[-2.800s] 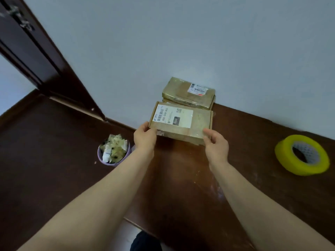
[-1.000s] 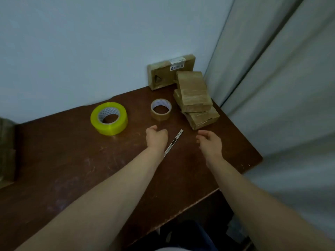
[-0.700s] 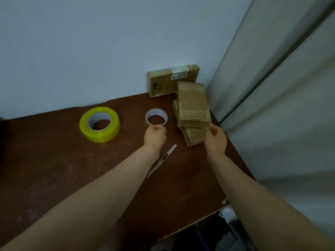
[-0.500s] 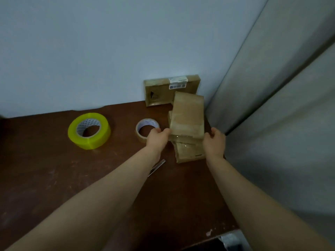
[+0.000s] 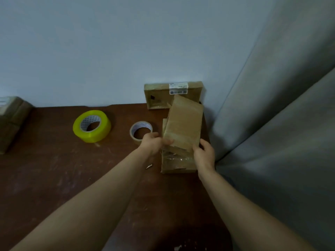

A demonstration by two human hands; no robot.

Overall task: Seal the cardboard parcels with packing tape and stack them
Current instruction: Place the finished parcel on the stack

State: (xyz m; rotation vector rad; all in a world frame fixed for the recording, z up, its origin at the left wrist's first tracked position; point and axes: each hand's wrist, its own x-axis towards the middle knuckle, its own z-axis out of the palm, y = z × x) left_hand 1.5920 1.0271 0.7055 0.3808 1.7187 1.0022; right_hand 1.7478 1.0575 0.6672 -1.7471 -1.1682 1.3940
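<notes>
Two hands hold one flat brown cardboard parcel [image 5: 184,124] well to the right of the yellow tape roll [image 5: 92,128]. The left hand [image 5: 154,144] curls round its near left corner with the thumb on top, and the right hand [image 5: 204,154] grips its near right corner. The parcel's face is plain and creased, and it sits askew over what lies beneath it. Directly under it, likewise right of the yellow roll, a second parcel [image 5: 176,163] lies flat on the dark wooden table [image 5: 54,169], its top glossy with clear tape. A thin edge showing at the held parcel's left side may be a third, but I cannot tell. One more parcel [image 5: 159,96] stands on edge against the wall [image 5: 108,51], behind and right of the yellow roll, with a white label near its top. Far to the left of the yellow roll, cut by the picture's edge, is a blurred stack of parcels [image 5: 10,120] whose number is unclear. There are two tape rolls: the yellow one and a smaller brownish one [image 5: 140,130] just right of it, close by the left hand. One pale pointed tip [image 5: 149,166] shows beside the left forearm, nearer than the yellow roll. A grey curtain [image 5: 281,124] hangs farthest right of the roll.
</notes>
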